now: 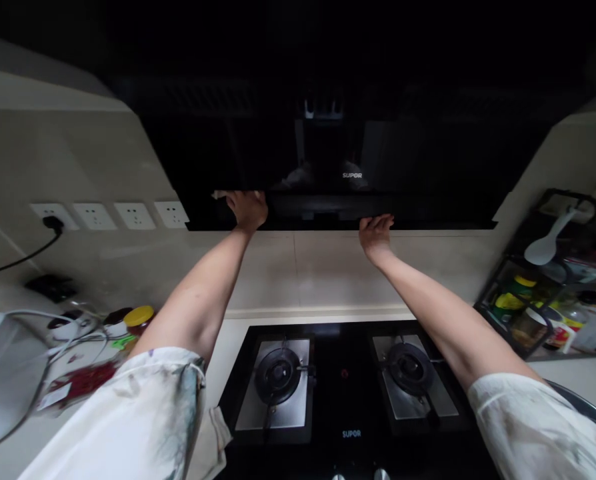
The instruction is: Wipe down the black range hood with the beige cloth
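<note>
Above the stove hangs a black glass range hood point(428, 160). My left hand point(249, 209) reaches up to the seam near its lower edge, fingers bent and partly hidden behind the panel. A small pale strip point(220, 195), which looks like the edge of a cloth, sticks out to the left of those fingers. Farther right, my right hand point(377, 237) has its bent fingers on the hood's bottom edge. Below both arms is a black gas stove point(345, 400) with two burners.
A beige cloth point(213, 443) lies at the stove's left edge. On the left counter are a yellow-lidded jar point(139, 319), a red packet point(85, 379) and cables. A plug point(53, 224) sits in a wall socket. A black rack point(501, 273) with bottles and a white rice paddle point(543, 250) stands right.
</note>
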Available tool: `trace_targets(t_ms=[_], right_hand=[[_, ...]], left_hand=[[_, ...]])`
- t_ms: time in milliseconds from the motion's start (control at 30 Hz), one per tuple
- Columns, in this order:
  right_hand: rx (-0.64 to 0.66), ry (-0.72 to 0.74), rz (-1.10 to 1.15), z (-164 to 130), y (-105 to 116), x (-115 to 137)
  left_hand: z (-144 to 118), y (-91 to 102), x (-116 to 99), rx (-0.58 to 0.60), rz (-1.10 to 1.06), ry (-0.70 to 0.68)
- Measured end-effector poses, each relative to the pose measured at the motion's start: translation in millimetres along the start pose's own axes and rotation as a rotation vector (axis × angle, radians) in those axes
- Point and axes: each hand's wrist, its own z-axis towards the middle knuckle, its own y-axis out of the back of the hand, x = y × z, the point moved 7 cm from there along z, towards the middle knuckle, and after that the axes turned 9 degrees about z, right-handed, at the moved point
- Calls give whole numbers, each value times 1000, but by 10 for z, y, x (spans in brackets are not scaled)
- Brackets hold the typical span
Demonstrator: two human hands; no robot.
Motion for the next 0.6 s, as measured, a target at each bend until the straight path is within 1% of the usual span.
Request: trace_targets(t_ms=[67,167,233,267,300,367,500,600], right_hand=[[29,18,29,-39,50,13],[52,108,116,-139,115,-14],[73,187,201,-232,119,-115],[91,213,242,-286,101,-212],[109,224,278,-343,74,-345],[125,221,332,-470,11,-708],[124,192,337,-796,-90,-1657],[197,165,276,-1096,-157,-2354]], left_hand=[[-154,-3,-338,-25,-32,-32],[-372,-46,-982,-12,-101,-139],[-494,-101,-1420,17,-109,-192],[-548,-129,-1632,22,-104,-210],[-598,-156,-1838,22,-97,-228],[-694,-204,-2241,8,-88,-269],[-893,-264,-3033,-8,-76,-371],[-1056,-282,-3638,26,-59,-431]])
